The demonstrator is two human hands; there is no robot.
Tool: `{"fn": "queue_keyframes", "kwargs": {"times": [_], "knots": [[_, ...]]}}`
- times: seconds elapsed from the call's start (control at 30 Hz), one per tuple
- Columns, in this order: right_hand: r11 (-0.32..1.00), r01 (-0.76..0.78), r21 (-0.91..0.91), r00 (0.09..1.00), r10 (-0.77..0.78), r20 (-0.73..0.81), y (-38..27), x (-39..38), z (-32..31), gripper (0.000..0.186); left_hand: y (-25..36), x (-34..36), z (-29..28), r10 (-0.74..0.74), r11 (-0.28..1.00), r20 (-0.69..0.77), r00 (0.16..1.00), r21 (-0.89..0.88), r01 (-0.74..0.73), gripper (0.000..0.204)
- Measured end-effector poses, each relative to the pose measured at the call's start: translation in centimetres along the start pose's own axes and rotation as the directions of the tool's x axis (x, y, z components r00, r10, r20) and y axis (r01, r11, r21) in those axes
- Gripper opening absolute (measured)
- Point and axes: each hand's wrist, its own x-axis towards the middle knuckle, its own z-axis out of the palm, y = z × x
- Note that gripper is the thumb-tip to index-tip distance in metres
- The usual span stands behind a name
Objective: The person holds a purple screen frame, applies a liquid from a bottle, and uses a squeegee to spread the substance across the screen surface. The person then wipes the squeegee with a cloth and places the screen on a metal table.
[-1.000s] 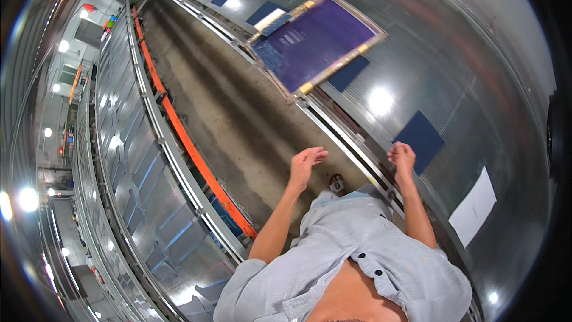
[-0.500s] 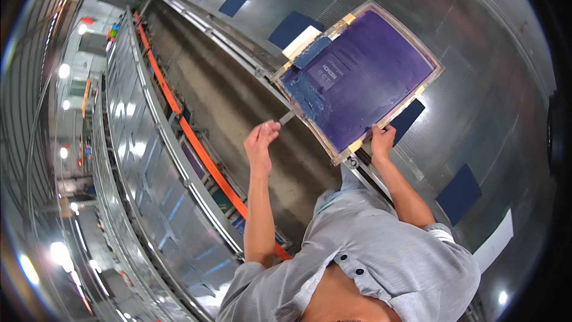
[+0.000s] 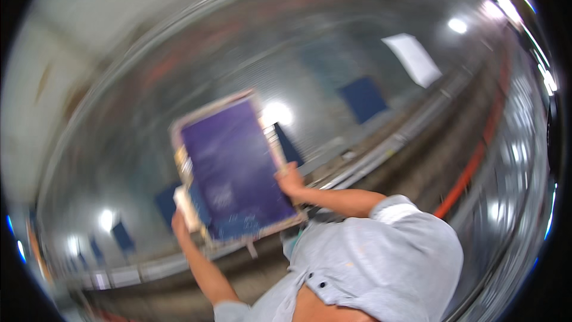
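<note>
A screen-printing frame (image 3: 238, 161) with a purple mesh lies over the long table, dark blue ink (image 3: 235, 226) smeared along its near end. My right hand (image 3: 290, 180) is closed on the frame's right edge. At the left edge rests a squeegee with a pale handle (image 3: 188, 209) and an inky blue blade side. My left hand (image 3: 179, 220) appears closed around this handle, though motion blur softens its fingers. Part of a dark blue sheet (image 3: 289, 144) shows beyond the frame's right edge, and another dark blue sheet (image 3: 168, 204) is partly covered at its left.
Farther right on the grey table (image 3: 310, 65) lie a dark blue sheet (image 3: 363, 99) and a white sheet (image 3: 414, 59). More blue sheets (image 3: 123, 235) run off to the left. A metal rail (image 3: 363, 173) edges the table near me. Beyond the aisle runs an orange strip (image 3: 471, 170).
The view has swung round toward the right and blurred. My left hand has gone from free beside the frame to the squeegee's handle. My right hand stays on the frame's edge.
</note>
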Motion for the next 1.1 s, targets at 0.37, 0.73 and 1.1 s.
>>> {"fn": "queue_keyframes", "kwargs": {"times": [0.37, 0.73, 1.1], "knots": [[0.993, 0.118, 0.030, 0.993, -0.118, -0.013, -0.5, -1.4, -2.8, 0.065, 6.1, -2.2, 2.1, -0.034, 0.997, 0.193, 0.981, -0.063, 0.047, 0.076], [0.876, 0.430, 0.219, 0.897, -0.387, -0.212, 4.5, 0.0, -23.9, 0.059, 7.4, -20.7, 14.6, 0.428, 0.697, 0.203, 0.881, -0.695, -0.178, 0.077], [0.849, 0.512, 0.126, 0.775, -0.394, -0.494, 11.0, 4.9, -52.0, 0.067, 14.2, -39.1, 40.0, 0.516, 0.723, 0.725, 0.457, -0.654, 0.222, 0.076]]}}
